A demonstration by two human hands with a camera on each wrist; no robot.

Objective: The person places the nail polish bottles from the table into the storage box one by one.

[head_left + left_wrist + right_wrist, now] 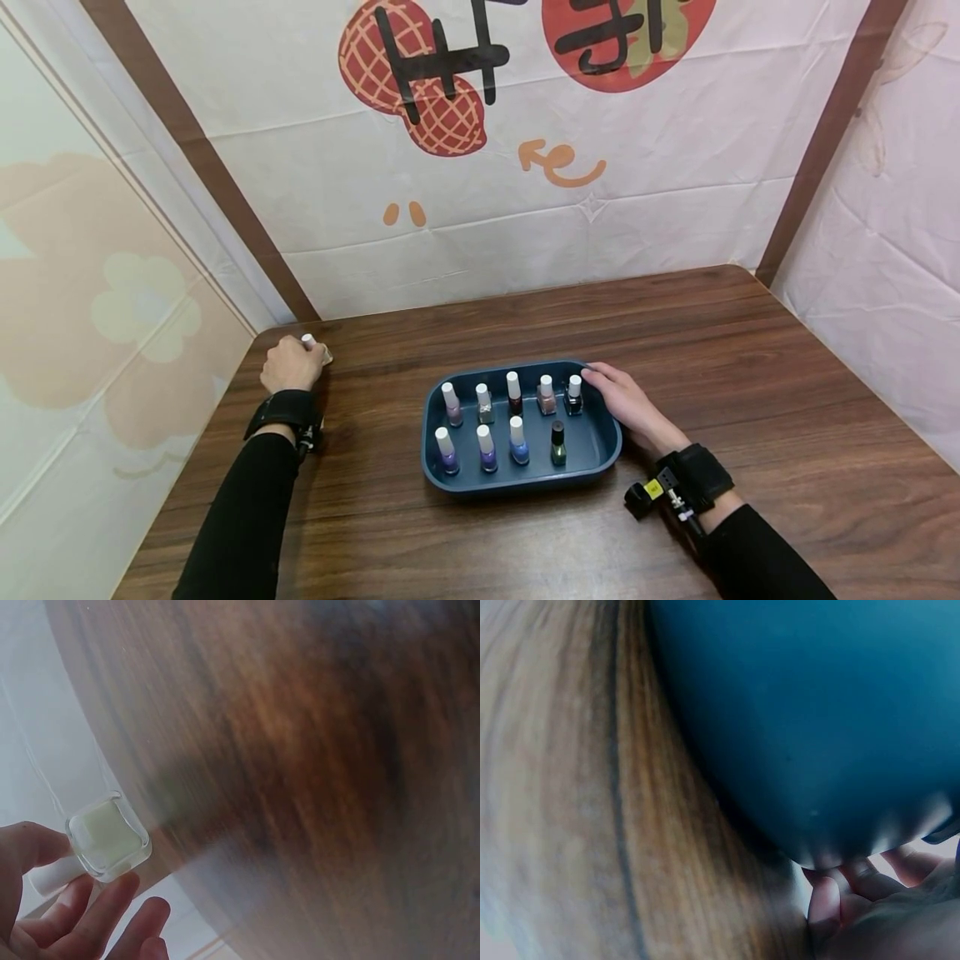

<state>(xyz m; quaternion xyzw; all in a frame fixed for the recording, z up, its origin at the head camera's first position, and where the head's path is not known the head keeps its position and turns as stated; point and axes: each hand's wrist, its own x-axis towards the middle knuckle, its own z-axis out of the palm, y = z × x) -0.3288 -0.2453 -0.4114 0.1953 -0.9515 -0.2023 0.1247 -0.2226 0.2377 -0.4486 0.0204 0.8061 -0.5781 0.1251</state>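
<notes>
At the table's far left corner my left hand (291,364) pinches a nail polish bottle (112,836) by its white cap. The glass is clear and squarish with pale, creamy polish, tilted and off the table in the left wrist view. A dark blue tray (517,482) stands mid-table with several nail polish bottles upright in two rows. The back row includes a dark red bottle (514,402); the front row has a blue bottle (519,448) and a black-capped green bottle (558,450). My right hand (624,402) grips the tray's far right corner, fingers against its wall.
The brown wooden table (360,533) runs back to a printed white curtain (525,242). Another curtain (150,350) hangs close beside the left hand. A small black wrist camera (639,500) sticks out from the right wrist near the tray.
</notes>
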